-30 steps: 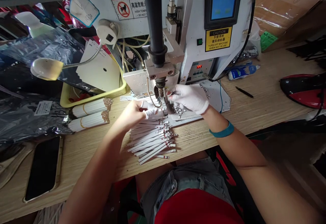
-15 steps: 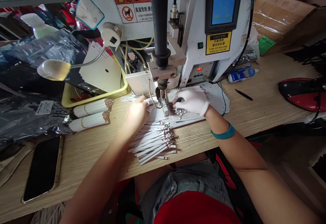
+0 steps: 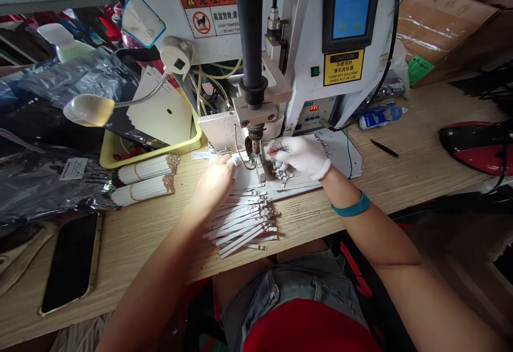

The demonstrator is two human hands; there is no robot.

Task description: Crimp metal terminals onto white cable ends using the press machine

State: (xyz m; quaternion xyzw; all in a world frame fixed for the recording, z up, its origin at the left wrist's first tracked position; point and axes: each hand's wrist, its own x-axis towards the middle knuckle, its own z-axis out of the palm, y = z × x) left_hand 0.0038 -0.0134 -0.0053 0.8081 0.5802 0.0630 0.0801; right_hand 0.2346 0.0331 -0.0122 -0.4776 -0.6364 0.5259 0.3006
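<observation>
My left hand (image 3: 218,177), its fingertips covered in white, is closed just left of the machine's nozzle (image 3: 255,143); what its fingers hold is too small to make out. On the other side of the nozzle, my gloved right hand (image 3: 300,156) has thumb and forefinger pinched together, and anything between them is too small to name. Small metallic pieces (image 3: 284,174) lie on the plate beneath that hand. Several white strips with small end pieces (image 3: 244,224) are fanned out on the table below the nozzle.
Two banded bundles of white sticks (image 3: 146,181) lie beside a yellow basket (image 3: 192,146). A phone (image 3: 72,264) rests at the left. The machine (image 3: 304,95) rises ahead; a glue bottle (image 3: 380,118), black pen (image 3: 383,148) and cardboard box (image 3: 444,26) are to its right.
My right hand's fingertips have drawn together and moved slightly up and left, nearer the nozzle. My left hand has barely moved. The red digits on the machine's display differ.
</observation>
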